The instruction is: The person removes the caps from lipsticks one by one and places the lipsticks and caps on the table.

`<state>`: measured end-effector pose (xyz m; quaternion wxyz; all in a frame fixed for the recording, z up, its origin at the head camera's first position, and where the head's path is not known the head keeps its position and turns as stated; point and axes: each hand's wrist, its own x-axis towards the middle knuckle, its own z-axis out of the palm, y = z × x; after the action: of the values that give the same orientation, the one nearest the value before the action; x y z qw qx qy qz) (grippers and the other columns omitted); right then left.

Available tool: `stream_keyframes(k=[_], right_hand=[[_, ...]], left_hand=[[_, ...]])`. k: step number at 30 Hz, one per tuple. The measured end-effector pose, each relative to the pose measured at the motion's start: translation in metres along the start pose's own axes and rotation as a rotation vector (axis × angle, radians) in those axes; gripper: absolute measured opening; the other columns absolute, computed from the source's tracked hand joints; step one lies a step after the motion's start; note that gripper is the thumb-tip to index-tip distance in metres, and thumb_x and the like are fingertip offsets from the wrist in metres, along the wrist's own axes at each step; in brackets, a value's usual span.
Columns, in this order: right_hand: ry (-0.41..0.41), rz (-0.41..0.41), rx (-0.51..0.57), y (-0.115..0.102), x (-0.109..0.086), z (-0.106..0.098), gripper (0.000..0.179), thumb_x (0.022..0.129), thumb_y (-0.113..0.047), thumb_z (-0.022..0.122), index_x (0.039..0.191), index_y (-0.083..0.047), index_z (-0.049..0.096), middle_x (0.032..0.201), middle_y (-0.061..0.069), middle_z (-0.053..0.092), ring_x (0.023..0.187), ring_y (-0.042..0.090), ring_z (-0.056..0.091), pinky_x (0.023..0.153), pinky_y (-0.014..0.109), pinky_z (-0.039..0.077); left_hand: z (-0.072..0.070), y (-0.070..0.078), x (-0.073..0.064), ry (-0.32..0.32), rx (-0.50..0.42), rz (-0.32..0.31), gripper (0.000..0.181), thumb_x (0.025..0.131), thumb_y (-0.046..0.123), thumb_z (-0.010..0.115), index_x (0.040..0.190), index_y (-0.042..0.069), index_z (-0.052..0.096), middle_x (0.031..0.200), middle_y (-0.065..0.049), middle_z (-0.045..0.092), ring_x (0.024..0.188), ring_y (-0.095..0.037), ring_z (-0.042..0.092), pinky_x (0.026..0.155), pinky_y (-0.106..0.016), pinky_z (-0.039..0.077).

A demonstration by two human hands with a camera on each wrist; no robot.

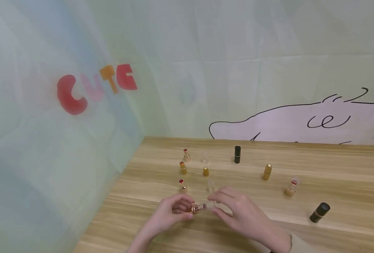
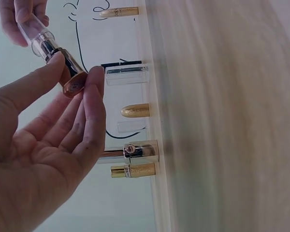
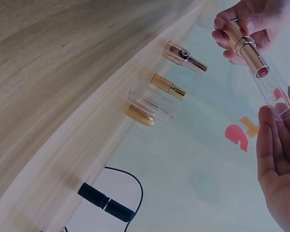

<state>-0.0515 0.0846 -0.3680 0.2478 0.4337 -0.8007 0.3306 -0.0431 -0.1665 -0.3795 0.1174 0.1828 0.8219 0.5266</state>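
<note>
In the head view my left hand (image 1: pixel 171 211) pinches the rose-gold base of a lipstick (image 1: pixel 195 208) above the table's near side, thumb on one side and fingers on the other. My right hand (image 1: pixel 239 211) holds a clear lipstick cap (image 1: pixel 210 204) by its far end. The right wrist view shows the cap (image 3: pixel 270 89) in line with the lipstick (image 3: pixel 245 47), its mouth at the reddish tip. In the left wrist view the lipstick's round bottom (image 2: pixel 75 85) faces the camera, between thumb and fingers.
Three uncapped lipsticks stand at the left, including a gold one (image 1: pixel 183 168). Beside them are a gold cap (image 1: pixel 205 171) and clear caps (image 1: pixel 210 186). Farther right stand a black tube (image 1: pixel 237 154), a gold tube (image 1: pixel 267 172), a clear-capped lipstick (image 1: pixel 291 188) and another black tube (image 1: pixel 319 212).
</note>
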Motion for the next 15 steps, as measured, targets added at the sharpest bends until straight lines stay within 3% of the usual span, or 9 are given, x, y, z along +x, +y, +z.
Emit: stream_keyframes(k=[7, 15], right_hand=[[0.0, 0.003, -0.014, 0.0009, -0.0001, -0.0003, 0.03, 0.076, -0.013, 0.079, 0.104, -0.015, 0.068, 0.1, -0.007, 0.069, 0.09, 0.005, 0.065, 0.081, 0.018, 0.053], [-0.008, 0.024, -0.002, 0.0022, -0.0014, 0.0003, 0.03, 0.076, -0.013, 0.079, 0.104, -0.015, 0.068, 0.099, -0.008, 0.068, 0.088, 0.004, 0.064, 0.08, 0.016, 0.053]], left_hand=[[-0.0015, -0.0056, -0.0008, 0.015, 0.009, 0.018, 0.029, 0.084, 0.011, 0.072, 0.11, -0.001, 0.067, 0.106, -0.021, 0.069, 0.09, -0.007, 0.066, 0.08, -0.021, 0.055], [-0.0039, -0.0083, -0.0025, 0.03, 0.036, -0.043, 0.027, 0.083, 0.013, 0.073, 0.107, 0.002, 0.068, 0.102, -0.018, 0.07, 0.085, -0.003, 0.063, 0.075, -0.02, 0.053]])
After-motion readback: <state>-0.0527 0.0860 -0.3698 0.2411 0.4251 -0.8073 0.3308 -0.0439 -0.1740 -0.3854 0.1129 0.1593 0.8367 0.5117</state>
